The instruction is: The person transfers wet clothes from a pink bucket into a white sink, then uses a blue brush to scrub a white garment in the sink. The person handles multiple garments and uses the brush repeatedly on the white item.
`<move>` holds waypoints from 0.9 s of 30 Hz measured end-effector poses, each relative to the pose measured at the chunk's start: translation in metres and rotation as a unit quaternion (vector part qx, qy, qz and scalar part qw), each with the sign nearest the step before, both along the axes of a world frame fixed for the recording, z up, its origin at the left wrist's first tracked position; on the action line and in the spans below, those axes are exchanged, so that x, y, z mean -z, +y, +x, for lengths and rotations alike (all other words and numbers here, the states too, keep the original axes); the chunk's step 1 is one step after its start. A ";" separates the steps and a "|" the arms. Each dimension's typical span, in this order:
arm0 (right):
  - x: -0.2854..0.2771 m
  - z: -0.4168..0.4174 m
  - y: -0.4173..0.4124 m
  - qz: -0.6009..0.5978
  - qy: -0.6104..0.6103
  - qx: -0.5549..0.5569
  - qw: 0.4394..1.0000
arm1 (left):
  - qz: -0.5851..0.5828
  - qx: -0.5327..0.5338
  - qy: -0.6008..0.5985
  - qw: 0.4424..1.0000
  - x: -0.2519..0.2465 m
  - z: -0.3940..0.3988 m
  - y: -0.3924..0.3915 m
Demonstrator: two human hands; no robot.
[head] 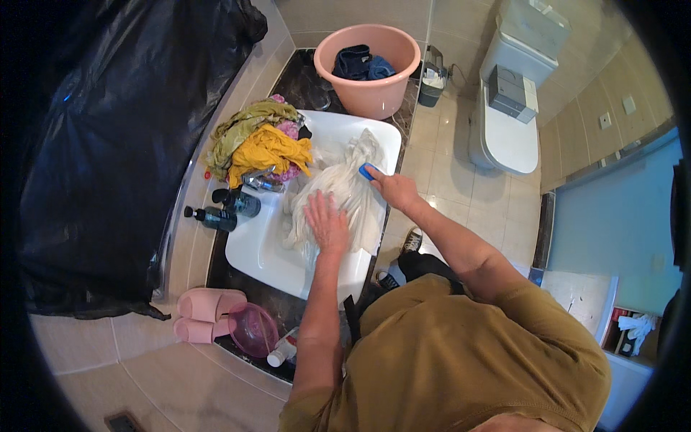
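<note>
A wet white garment (340, 189) is spread in the white washbasin (264, 245), with part of it over the near rim. My left hand (327, 224) lies flat on the cloth, fingers spread, holding nothing. In my right hand (397, 189) is a small blue block (368, 171), resting on the fabric near the basin's right side; whether it is soap or a brush I cannot tell. Behind my left hand stands the chrome faucet (263, 181). A yellow cloth (270, 154) and an olive-green cloth (229, 135) are heaped over the basin's back edge.
Two dark bottles (216, 218) stand left of the faucet. A pink tub (372, 100) holding dark clothes sits at the counter's far end. Pink slippers (202, 310), a pink plastic basin (253, 329) and a white bottle (280, 353) lie nearer me. A toilet (510, 143) stands at right.
</note>
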State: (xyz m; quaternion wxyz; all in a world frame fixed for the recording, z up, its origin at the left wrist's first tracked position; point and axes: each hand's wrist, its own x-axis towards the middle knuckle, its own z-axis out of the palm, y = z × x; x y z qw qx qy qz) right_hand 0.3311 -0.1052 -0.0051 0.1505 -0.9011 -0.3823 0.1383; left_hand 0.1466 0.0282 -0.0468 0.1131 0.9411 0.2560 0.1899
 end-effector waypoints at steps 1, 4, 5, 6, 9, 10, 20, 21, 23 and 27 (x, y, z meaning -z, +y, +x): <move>-0.001 0.001 -0.001 -0.001 0.000 -0.001 1.000 | 0.050 -0.017 0.017 0.998 -0.005 0.002 0.007; -0.003 0.002 -0.002 -0.018 -0.011 0.000 1.000 | 0.024 -0.033 0.086 0.995 -0.002 0.011 0.026; -0.004 0.003 -0.001 -0.017 -0.007 -0.001 1.000 | 0.017 -0.029 0.108 0.994 -0.001 0.014 0.029; -0.005 0.002 -0.001 -0.018 -0.003 -0.004 1.000 | 0.014 -0.020 0.123 0.992 0.004 0.015 0.029; -0.008 0.001 -0.001 -0.017 0.010 -0.018 1.000 | 0.008 -0.003 0.167 0.986 0.019 0.023 0.032; -0.009 0.002 -0.001 -0.018 0.014 -0.023 0.999 | 0.007 -0.004 0.181 0.983 0.024 0.026 0.033; -0.017 0.004 -0.001 -0.021 0.039 -0.034 0.998 | 0.001 0.005 0.252 0.968 0.053 0.040 0.044; -0.015 0.005 -0.003 -0.018 0.038 -0.034 0.999 | -0.016 0.008 0.281 0.959 0.049 0.044 0.044; -0.012 0.009 -0.006 -0.010 0.038 -0.025 0.999 | -0.048 0.020 0.337 0.940 0.030 0.057 0.044; -0.016 0.006 -0.001 -0.013 0.044 -0.033 0.998 | -0.038 0.033 0.305 0.951 0.064 0.043 0.060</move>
